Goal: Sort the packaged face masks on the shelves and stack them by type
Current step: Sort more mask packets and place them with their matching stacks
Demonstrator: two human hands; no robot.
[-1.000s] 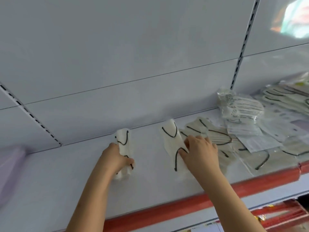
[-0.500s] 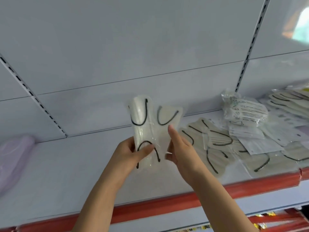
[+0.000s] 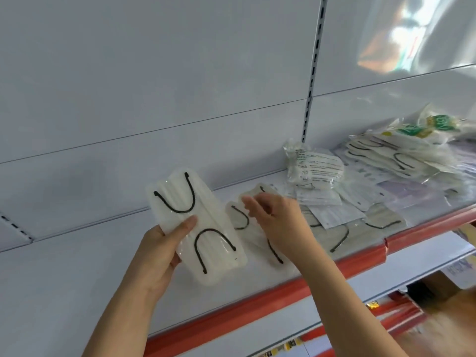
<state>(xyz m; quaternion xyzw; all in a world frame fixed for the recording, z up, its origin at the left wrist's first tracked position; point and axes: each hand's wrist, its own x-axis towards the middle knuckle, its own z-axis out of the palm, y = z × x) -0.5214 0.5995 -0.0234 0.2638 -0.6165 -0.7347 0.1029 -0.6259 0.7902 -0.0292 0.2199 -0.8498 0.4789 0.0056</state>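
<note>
Head view shows a clear plastic packet of white face masks with black ear loops point(image 3: 198, 228) held up in front of the white metal shelf point(image 3: 77, 292), its long axis tilted from upper left to lower right. The left hand point(image 3: 159, 256) grips the packet's left edge, thumb pressed across the front just below the upper loop. Just to its right, the right hand point(image 3: 278, 222) reaches onto a loose spread of beige masks with black loops in clear wrappers point(image 3: 342, 235) lying flat on the shelf; its fingers curl down on the nearest packet, but whether they pinch it I cannot tell, since the fingertips are blurred. That spread lies on the right hand's side, so the right is nearer for the next pick. Farther right sit a crumpled printed white bag point(image 3: 314, 168) and a heaped pile of wrapped masks point(image 3: 396, 155), whose types are hard to make out; the pile is cut off by the frame edge.
</note>
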